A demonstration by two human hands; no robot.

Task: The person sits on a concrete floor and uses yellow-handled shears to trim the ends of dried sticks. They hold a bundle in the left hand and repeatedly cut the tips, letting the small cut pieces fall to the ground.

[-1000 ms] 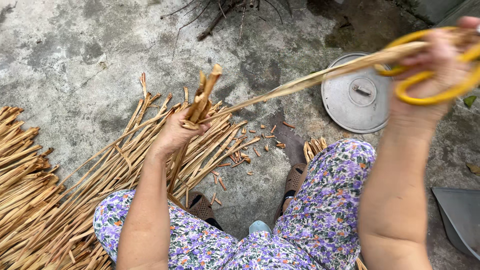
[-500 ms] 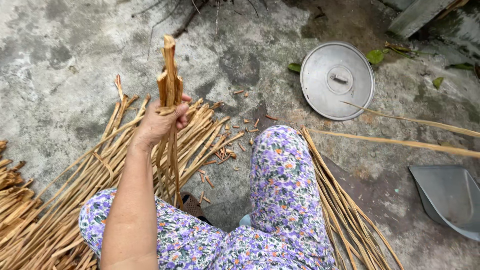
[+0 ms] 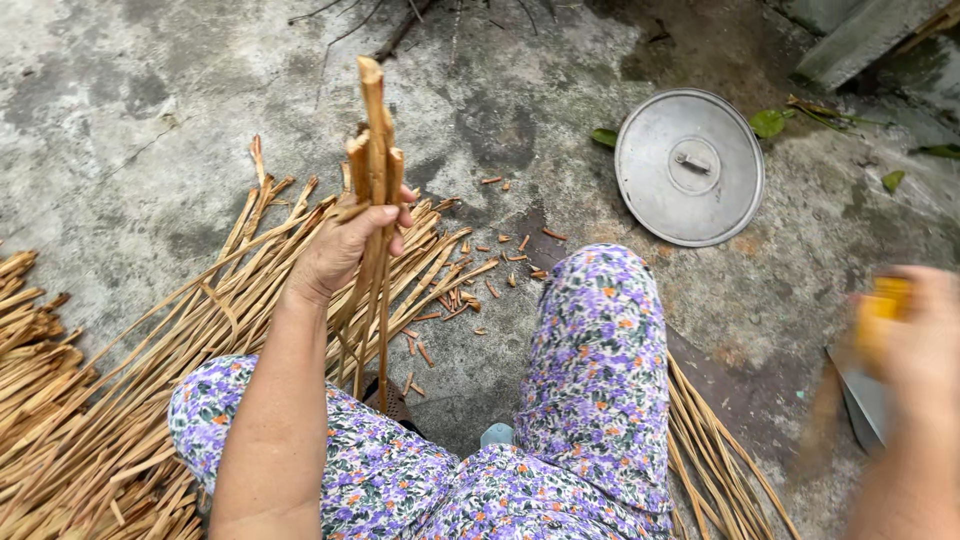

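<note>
1. While my left hand [image 3: 345, 245] grips a bundle [image 3: 374, 190] of tan strips, fingers wrapped tight round its middle, the bundle stands nearly upright over the floor [image 3: 120, 120], above my left knee.
2. My right hand [image 3: 925, 345] is blurred at the right edge; it seems closed on something yellow [image 3: 882, 305], but I cannot tell its grip for sure.
3. Judging by the layout, the work looks well underway: a big fan of strips [image 3: 120, 400] lies on the floor to my left, a smaller sheaf [image 3: 715, 450] lies beside my right leg, and only this handful is up.
4. Short offcuts [image 3: 490, 270] scattered in front of my knees suggest ends already trimmed.
5. Strips are flat, dry, fibrous, straw-coloured, with ragged ends.
6. Floor is rough, stained concrete; a round, dull metal lid [image 3: 690, 165] with a centre handle lies well apart, ahead of my right knee.
</note>
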